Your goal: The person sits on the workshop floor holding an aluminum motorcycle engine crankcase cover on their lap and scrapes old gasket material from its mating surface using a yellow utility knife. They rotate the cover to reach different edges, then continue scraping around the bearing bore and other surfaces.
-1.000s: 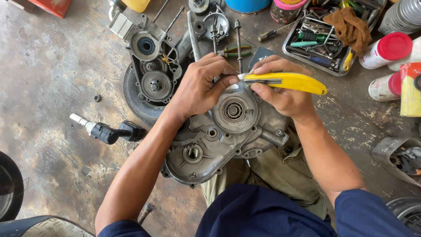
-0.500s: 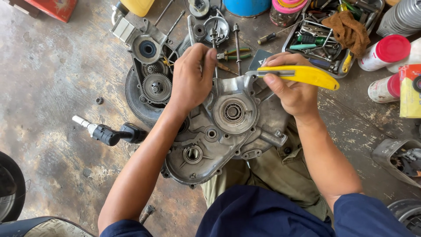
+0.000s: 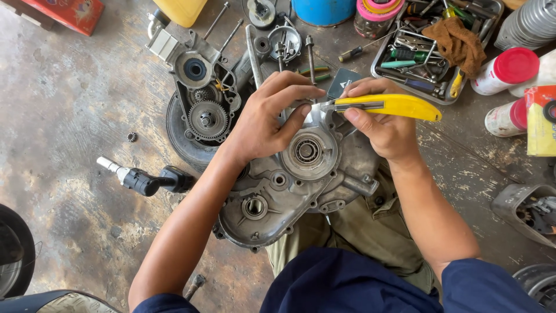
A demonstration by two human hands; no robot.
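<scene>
Red box (image 3: 63, 13) top left; yellow-red carton (image 3: 541, 120) right.

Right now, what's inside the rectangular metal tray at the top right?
The metal tray holds loose screwdrivers, other small hand tools and a crumpled brown rag. Whatever lies under the rag is hidden, and the tray's top edge is cut off.

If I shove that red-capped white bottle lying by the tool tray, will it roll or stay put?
The red-capped white bottle lies on its side and looks round, so it would probably roll rather than slide. It seems to be plastic, so likely light and not fragile. The tool tray close beside it would likely stop it rolling that way.
</scene>
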